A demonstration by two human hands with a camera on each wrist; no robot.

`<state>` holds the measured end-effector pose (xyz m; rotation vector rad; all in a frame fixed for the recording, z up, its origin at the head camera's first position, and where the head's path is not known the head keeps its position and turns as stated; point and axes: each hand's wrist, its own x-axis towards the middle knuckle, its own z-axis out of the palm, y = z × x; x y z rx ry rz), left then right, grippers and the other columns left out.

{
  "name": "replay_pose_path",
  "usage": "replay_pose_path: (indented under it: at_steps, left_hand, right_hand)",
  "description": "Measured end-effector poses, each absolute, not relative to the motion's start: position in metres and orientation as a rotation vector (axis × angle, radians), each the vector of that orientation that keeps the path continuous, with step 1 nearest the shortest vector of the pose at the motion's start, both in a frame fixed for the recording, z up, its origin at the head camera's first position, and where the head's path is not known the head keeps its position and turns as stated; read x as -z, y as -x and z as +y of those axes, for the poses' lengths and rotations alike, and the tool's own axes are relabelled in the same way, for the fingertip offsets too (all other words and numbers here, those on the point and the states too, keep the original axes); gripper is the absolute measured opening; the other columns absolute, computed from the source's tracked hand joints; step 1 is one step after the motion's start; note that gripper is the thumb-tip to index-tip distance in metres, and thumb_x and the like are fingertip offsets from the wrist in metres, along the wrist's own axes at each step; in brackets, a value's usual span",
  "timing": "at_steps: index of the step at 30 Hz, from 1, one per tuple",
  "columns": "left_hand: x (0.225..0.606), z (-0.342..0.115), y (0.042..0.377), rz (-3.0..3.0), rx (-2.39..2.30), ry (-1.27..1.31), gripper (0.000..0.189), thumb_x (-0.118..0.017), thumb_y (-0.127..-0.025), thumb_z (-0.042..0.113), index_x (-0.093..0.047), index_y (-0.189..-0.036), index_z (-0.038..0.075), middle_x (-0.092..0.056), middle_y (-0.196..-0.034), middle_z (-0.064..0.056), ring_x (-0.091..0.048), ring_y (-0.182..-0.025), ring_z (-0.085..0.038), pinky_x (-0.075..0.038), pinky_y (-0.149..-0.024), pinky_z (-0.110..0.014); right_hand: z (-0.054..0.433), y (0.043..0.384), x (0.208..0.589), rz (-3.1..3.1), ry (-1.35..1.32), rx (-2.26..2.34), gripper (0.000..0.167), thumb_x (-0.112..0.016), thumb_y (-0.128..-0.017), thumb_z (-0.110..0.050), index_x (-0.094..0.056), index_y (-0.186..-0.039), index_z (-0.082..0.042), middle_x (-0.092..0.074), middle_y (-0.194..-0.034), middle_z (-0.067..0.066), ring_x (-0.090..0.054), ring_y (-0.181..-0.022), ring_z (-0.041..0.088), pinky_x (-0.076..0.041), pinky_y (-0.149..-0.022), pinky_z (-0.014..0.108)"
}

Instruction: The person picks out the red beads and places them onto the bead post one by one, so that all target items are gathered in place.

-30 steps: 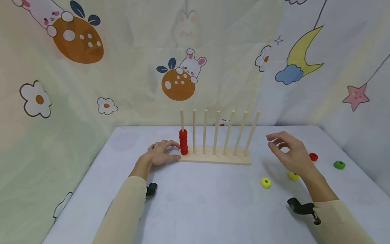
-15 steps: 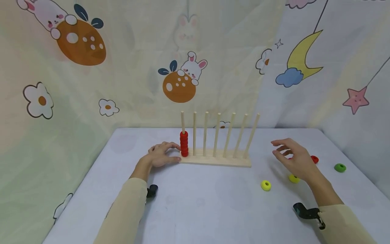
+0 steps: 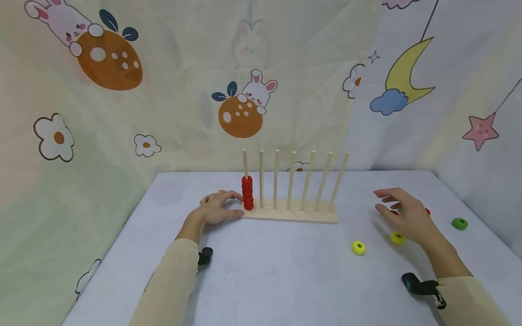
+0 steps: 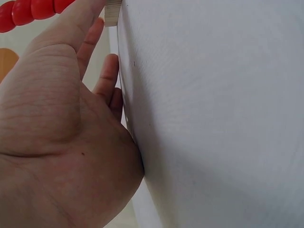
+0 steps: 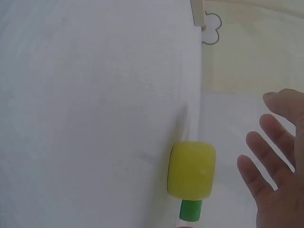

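A wooden peg rack [image 3: 291, 215] with a row of upright pegs stands on the table. Several red beads [image 3: 247, 193] are stacked on its leftmost peg. My left hand [image 3: 217, 209] holds the left end of the base, thumb at the front corner and index finger towards the back. In the right part of the head view, my right hand [image 3: 408, 216] hovers with loosely bent fingers and holds nothing. Below it lies a yellow bead [image 3: 397, 238], large in the right wrist view with a green bead [image 5: 191, 210] beyond. Red and green beads behind this hand are partly hidden.
Another yellow bead [image 3: 358, 247] lies nearer the middle of the white table [image 3: 277, 276], and a green bead [image 3: 459, 223] at the far right. A printed cloth [image 3: 183, 90] hangs behind the table. Each wrist wears a black camera [image 3: 422, 287].
My right hand has moved to the right, over the loose beads, its fingers staying loosely bent. The left hand keeps its place at the rack's end.
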<state>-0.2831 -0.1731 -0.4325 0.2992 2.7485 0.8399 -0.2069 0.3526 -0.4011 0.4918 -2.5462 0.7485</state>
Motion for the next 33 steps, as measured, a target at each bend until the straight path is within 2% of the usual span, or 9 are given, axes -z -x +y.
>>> replay_pose_path:
  at_steps: [5,11,13,16,18,20,27,33]
  left_hand:
    - [0.433,-0.174,0.283,2.753,-0.83,-0.303,0.046,-0.073,-0.087,0.053,-0.057,-0.129,0.044,-0.043,-0.154,0.0,-0.025,-0.146,-0.04,-0.007,-0.118,-0.067]
    - [0.432,-0.173,0.282,2.745,-0.839,-0.294,0.045,-0.073,-0.088,0.054,-0.057,-0.129,0.045,-0.043,-0.153,0.0,-0.023,-0.147,-0.04,-0.006,-0.119,-0.066]
    - [0.432,-0.173,0.282,2.742,-0.844,-0.296,0.044,-0.072,-0.088,0.054,-0.058,-0.128,0.045,-0.043,-0.153,0.0,-0.023,-0.147,-0.04,-0.005,-0.119,-0.066]
    - [0.432,-0.173,0.282,2.741,-0.847,-0.298,0.043,-0.072,-0.088,0.054,-0.058,-0.128,0.045,-0.043,-0.153,0.0,-0.022,-0.148,-0.04,-0.005,-0.119,-0.066]
    - [0.432,-0.174,0.282,2.742,-0.845,-0.299,0.044,-0.072,-0.088,0.054,-0.058,-0.128,0.044,-0.042,-0.154,0.0,-0.023,-0.148,-0.039,-0.004,-0.119,-0.066]
    - [0.432,-0.174,0.282,2.744,-0.844,-0.304,0.044,-0.072,-0.088,0.054,-0.058,-0.129,0.044,-0.042,-0.154,-0.001,-0.024,-0.147,-0.039,-0.004,-0.119,-0.066]
    - [0.426,-0.173,0.276,2.751,-0.87,-0.335,0.047,-0.073,-0.088,0.053,-0.059,-0.131,0.04,-0.043,-0.154,-0.004,-0.026,-0.146,-0.04,-0.005,-0.118,-0.067]
    - [0.422,-0.173,0.274,2.746,-0.873,-0.345,0.047,-0.074,-0.089,0.052,-0.059,-0.132,0.041,-0.044,-0.153,-0.004,-0.027,-0.146,-0.039,-0.007,-0.118,-0.067]
  right_hand:
    - [0.36,0.206,0.402,-2.627,-0.429,-0.723,0.042,-0.076,-0.092,-0.009,-0.063,-0.132,-0.008,-0.064,-0.124,0.012,-0.061,-0.104,0.031,-0.043,-0.08,0.007]
    - [0.37,0.204,0.403,-2.706,-0.359,-0.709,0.042,-0.076,-0.094,-0.014,-0.062,-0.132,-0.005,-0.063,-0.124,0.016,-0.062,-0.105,0.038,-0.043,-0.078,0.01]
    - [0.371,0.203,0.403,-2.731,-0.333,-0.714,0.042,-0.075,-0.095,-0.016,-0.061,-0.133,-0.004,-0.063,-0.125,0.018,-0.061,-0.106,0.039,-0.048,-0.08,0.018]
    - [0.372,0.201,0.405,-2.769,-0.295,-0.734,0.043,-0.073,-0.097,-0.018,-0.059,-0.134,-0.003,-0.061,-0.129,0.022,-0.06,-0.109,0.042,-0.055,-0.087,0.04]
    - [0.372,0.201,0.406,-2.795,-0.27,-0.744,0.043,-0.072,-0.098,-0.02,-0.058,-0.135,-0.002,-0.059,-0.132,0.024,-0.06,-0.11,0.044,-0.054,-0.087,0.056]
    - [0.372,0.199,0.407,-2.824,-0.242,-0.757,0.044,-0.071,-0.099,-0.021,-0.057,-0.136,-0.002,-0.058,-0.133,0.026,-0.059,-0.109,0.047,-0.052,-0.086,0.063]
    - [0.372,0.199,0.404,-2.912,-0.18,-0.766,0.049,-0.068,-0.1,-0.027,-0.055,-0.139,-0.001,-0.056,-0.135,0.03,-0.059,-0.11,0.051,-0.052,-0.088,0.065]
    - [0.374,0.2,0.407,-2.93,-0.21,-0.722,0.046,-0.072,-0.097,-0.022,-0.058,-0.136,0.0,-0.059,-0.129,0.029,-0.058,-0.108,0.046,-0.053,-0.089,0.063]
